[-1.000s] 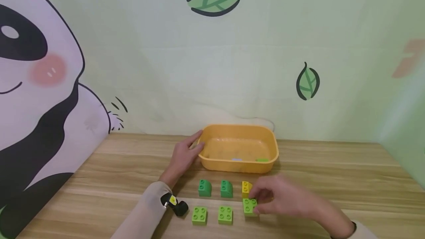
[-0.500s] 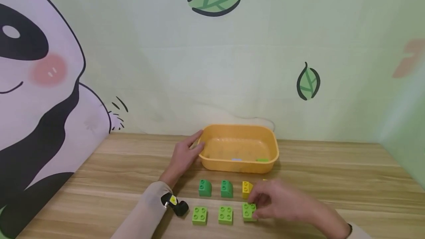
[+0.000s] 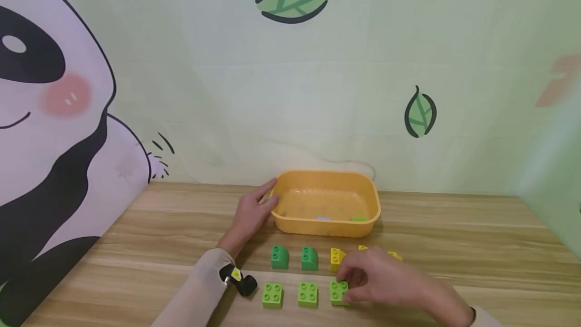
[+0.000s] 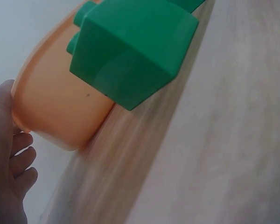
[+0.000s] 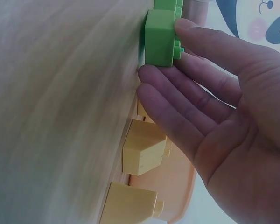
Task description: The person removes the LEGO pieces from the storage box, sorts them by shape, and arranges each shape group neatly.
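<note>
My right hand (image 3: pixel 386 276) pinches a light green toy brick (image 3: pixel 336 294) between thumb and fingers. That brick sits at the right end of a row, beside two more light green bricks, one in the middle (image 3: pixel 307 294) and one at the left (image 3: pixel 272 295). In the right wrist view, the thumb and fingertips are at the pinched brick (image 5: pixel 159 37). My left hand (image 3: pixel 249 213) holds the left rim of an orange plastic bin (image 3: pixel 324 228); its curled fingers (image 4: pixel 23 161) show beside the bin in the left wrist view.
Behind the light green row stand two dark green curved bricks (image 3: pixel 279 257) and several yellow bricks (image 3: pixel 336 259), some partly hidden by my right hand. A light green piece (image 3: pixel 358 219) and a bluish piece lie inside the bin. A printed cloth wall rises behind the table.
My right hand has brought the light green brick slightly toward me and left, roughly level with the other two. More yellow bricks show behind it. My left hand has stayed on the bin.
</note>
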The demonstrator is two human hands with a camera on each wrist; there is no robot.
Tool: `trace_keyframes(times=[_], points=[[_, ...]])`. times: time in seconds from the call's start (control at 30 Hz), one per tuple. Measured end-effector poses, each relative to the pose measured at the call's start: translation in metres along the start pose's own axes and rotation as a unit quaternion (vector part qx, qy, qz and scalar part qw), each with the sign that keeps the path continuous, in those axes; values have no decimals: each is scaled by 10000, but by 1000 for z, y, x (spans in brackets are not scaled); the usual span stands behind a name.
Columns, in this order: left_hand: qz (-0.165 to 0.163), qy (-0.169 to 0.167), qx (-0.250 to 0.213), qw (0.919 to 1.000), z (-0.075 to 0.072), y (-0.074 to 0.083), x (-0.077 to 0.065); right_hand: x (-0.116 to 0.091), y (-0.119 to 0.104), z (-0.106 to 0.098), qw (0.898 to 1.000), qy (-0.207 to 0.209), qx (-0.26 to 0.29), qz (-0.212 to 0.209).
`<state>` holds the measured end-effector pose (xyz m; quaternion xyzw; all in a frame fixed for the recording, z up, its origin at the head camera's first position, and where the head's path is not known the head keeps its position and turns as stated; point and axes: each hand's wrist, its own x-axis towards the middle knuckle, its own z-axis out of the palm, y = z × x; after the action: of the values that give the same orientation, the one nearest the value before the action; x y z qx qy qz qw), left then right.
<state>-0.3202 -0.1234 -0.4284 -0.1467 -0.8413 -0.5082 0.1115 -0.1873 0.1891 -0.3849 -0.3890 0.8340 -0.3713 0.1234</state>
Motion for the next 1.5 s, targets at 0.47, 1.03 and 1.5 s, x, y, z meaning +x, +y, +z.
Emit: trace_keyframes(times=[0.47, 1.03, 1.5], points=[[22, -11, 34, 10000, 0, 0, 0, 0, 0, 0, 9997, -122, -111, 154], [25, 87, 112, 9999, 0, -1, 0, 0, -8, -8, 9987, -166, 90, 477], [5, 35, -22, 10000, 0, -1, 0, 4, -22, -32, 9981, 514, -226, 249]])
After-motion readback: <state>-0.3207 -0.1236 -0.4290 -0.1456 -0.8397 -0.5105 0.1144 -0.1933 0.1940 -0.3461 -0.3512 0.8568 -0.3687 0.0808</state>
